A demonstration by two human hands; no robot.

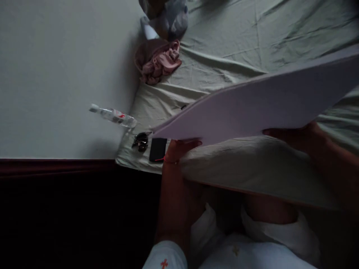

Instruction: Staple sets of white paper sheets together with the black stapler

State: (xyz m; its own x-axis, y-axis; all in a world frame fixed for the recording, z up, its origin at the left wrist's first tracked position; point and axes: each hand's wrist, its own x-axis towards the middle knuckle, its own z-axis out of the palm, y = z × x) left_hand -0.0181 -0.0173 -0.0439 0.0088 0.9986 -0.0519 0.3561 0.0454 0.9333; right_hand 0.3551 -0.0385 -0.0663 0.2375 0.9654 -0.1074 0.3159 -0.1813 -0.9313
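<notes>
A large white sheet of paper (246, 104), with what looks like more than one layer along its far edge, is held tilted above the bed. My left hand (182, 148) grips its near edge toward the left end, thumb on the facing side and the other fingers hidden behind. Farther right, my right hand (300, 136) is closed on the same near edge, its thumb reaching left and its other fingers mostly out of sight. A black phone-like flat object (158, 149) lies on the bed beside my left wrist, which wears a red cord.
Keys (141, 141) and a clear plastic bottle (114, 116) lie near the bed's left end. Bunched pink cloth (159, 61) and a plastic bag (175, 18) rest farther back against the white wall (61, 74). The wrinkled green bedsheet (224, 48) covers the bed.
</notes>
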